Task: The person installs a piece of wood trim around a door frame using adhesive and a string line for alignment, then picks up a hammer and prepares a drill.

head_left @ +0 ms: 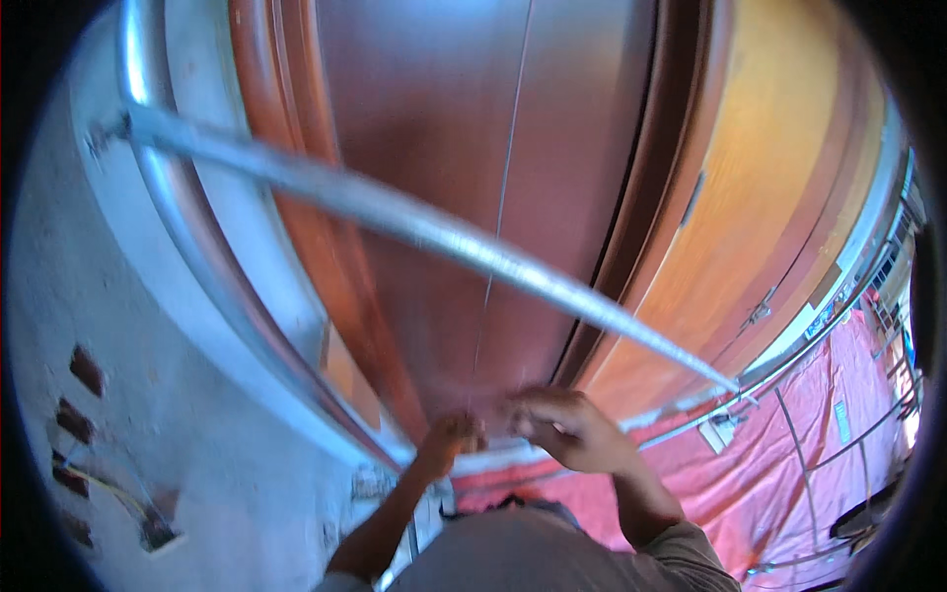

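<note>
A long dark reddish-brown wooden panel stretches away in front of me, with a thin pale line running along its length; whether this is a string or a seam I cannot tell. Both my hands are close together at the panel's near end. The fingers of my left hand are curled in, and what they hold, if anything, is too small to make out. Just to its right, my right hand bends its fingers and thumb toward the left hand. Its fingertips are blurred, and anything between them is hidden.
A metal pipe crosses diagonally above the panel, meeting a curved metal pipe at left. Orange-brown boards lie to the right. Red sheeting spreads at lower right. A grey wall has several rectangular holes.
</note>
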`<state>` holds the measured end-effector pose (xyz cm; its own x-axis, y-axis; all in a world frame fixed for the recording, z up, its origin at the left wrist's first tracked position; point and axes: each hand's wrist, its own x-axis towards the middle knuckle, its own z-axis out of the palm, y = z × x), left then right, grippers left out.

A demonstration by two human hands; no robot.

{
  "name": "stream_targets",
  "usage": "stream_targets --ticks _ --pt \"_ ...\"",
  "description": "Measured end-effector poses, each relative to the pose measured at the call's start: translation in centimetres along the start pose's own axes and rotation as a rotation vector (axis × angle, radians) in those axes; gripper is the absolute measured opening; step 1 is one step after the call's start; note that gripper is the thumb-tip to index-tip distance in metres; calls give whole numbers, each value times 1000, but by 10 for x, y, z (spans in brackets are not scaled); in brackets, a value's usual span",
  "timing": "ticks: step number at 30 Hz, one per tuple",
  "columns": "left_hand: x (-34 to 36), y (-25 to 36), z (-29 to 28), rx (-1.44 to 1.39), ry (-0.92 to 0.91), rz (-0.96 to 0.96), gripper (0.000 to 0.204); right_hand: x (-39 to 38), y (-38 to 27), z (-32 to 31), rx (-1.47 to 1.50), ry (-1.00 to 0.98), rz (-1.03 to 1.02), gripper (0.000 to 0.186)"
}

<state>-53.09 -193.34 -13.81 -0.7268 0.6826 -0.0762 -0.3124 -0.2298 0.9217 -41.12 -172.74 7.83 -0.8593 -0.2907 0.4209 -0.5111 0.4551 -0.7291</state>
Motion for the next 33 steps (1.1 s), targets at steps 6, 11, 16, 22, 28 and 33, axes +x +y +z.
stream_targets --ticks 6,11,16,22,28,33 --pt "9 -37 -11 42 -62 -155 27 123 97 24 -279 485 106 28" --pt "-28 0 11 -46 138 -161 25 127 60 112 -52 54 -284 23" --pt "-26 11 20 -72 183 -54 25 123 54 130 -163 -143 -224 29" --pt "-26 33 18 -108 216 -95 26 149 51 110 -198 -189 -94 28" --pt "-22 24 14 43 72 63 23 138 73 109 -145 38 -228 24" --pt "-12 49 34 97 70 19 24 146 102 103 -242 164 -157 25"
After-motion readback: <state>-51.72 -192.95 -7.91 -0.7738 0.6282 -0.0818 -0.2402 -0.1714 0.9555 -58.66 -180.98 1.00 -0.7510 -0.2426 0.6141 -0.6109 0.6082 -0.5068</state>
